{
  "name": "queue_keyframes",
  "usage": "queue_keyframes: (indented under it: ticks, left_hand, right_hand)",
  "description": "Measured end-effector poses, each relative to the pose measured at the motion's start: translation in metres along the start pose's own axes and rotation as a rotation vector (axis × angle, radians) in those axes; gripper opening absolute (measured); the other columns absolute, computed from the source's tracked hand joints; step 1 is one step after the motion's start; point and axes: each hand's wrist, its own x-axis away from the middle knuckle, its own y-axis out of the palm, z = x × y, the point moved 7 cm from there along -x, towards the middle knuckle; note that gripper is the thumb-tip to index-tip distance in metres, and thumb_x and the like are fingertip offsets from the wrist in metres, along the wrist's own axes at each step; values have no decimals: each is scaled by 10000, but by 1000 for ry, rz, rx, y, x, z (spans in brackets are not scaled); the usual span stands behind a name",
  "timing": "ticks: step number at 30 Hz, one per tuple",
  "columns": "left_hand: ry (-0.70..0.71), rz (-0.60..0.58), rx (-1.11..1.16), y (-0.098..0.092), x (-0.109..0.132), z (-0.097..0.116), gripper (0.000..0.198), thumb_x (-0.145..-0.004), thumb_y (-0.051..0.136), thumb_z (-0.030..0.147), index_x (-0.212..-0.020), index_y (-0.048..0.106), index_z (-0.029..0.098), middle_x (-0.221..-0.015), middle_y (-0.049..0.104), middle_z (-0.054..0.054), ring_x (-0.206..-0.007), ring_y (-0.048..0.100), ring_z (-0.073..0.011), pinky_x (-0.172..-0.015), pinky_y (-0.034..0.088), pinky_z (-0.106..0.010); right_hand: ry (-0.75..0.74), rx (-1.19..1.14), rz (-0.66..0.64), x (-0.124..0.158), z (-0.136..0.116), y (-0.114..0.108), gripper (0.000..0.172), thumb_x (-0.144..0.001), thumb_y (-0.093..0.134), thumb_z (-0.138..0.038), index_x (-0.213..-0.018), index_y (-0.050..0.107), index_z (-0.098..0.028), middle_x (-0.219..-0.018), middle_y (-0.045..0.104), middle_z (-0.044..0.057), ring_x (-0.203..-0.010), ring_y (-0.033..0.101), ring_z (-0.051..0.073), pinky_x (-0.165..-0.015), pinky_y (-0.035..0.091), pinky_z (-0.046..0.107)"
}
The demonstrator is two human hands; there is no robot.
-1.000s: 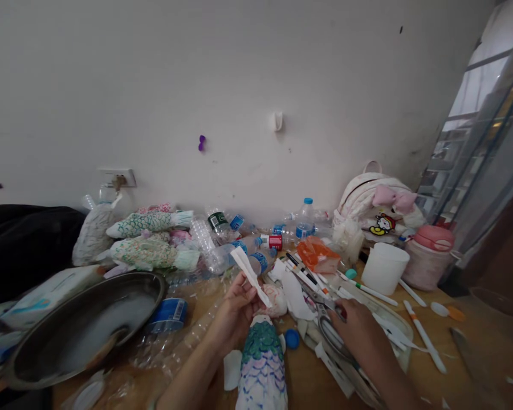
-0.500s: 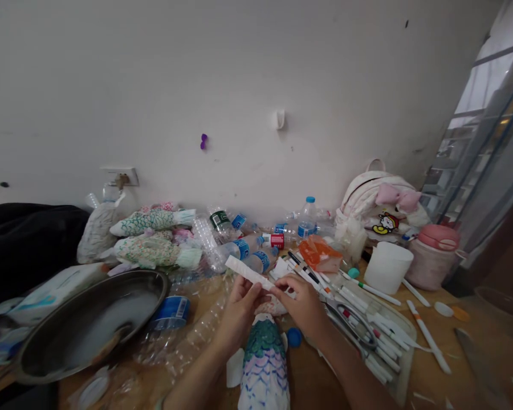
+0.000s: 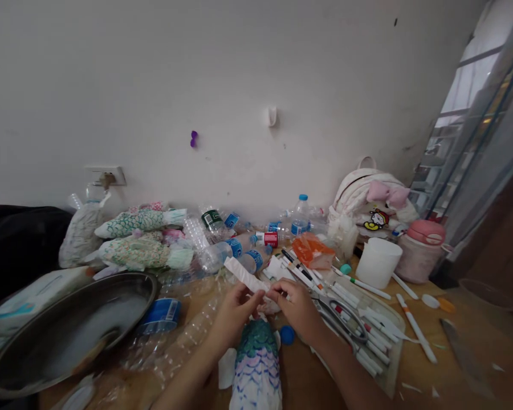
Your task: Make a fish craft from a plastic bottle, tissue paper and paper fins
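My left hand [image 3: 233,314] and my right hand [image 3: 297,307] are both closed on a narrow white paper strip [image 3: 243,274], which slants up to the left from between my fingers. Right below my hands lies a bottle painted like a fish [image 3: 255,370], with green, pink and blue scales. Scissors [image 3: 340,313] lie just right of my right hand on a tray of markers [image 3: 370,336].
A dark metal pan [image 3: 68,330] lies at the left. Painted fish bottles [image 3: 139,239] and clear plastic bottles [image 3: 222,250] pile up against the wall. A white cup [image 3: 377,262], a pink flask [image 3: 419,250] and a backpack [image 3: 367,199] stand at the right.
My right hand left the scissors and came over to the paper strip, which both hands now pinch. The strip tilted lower. The view shifted slightly right.
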Motion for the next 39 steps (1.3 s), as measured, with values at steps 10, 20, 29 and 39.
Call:
queue_keyframes:
  ticks: [10, 20, 29, 39]
  left_hand:
    - [-27, 7, 117, 0, 2, 8, 376, -572, 639, 483, -696, 530, 145, -452, 518, 44, -375, 447, -84, -382, 287, -199]
    - [11, 151, 97, -8, 6, 8, 301, -568, 656, 423, -664, 567, 153, -499, 556, 24, -480, 486, -103, -497, 385, -230]
    - [30, 186, 157, -7, 4, 5, 305, -577, 652, 435, -663, 570, 154, -545, 544, 29, -532, 492, -114, -539, 397, -240]
    - [116, 133, 180, -4, 7, 12, 216, -642, 634, 361, -692, 580, 158, -601, 562, 21, -599, 504, -125, -595, 413, -239]
  right_hand:
    - [-52, -76, 27, 3, -8, 2, 145, -769, 598, -241, -670, 645, -146, -660, 628, 33, -642, 566, 140, -594, 436, 230]
    - [-247, 49, 220, 13, -19, -2, 164, -820, 520, -199, -743, 660, -159, -700, 667, 57, -650, 612, 154, -615, 499, 255]
    - [-440, 403, 315, 25, -43, 3, 216, -872, 434, -166, -788, 630, -129, -719, 650, 87, -705, 606, 189, -649, 503, 300]
    - [61, -213, 159, 12, -13, 1, 126, -726, 577, -229, -648, 656, -169, -663, 653, 43, -621, 567, 155, -583, 453, 257]
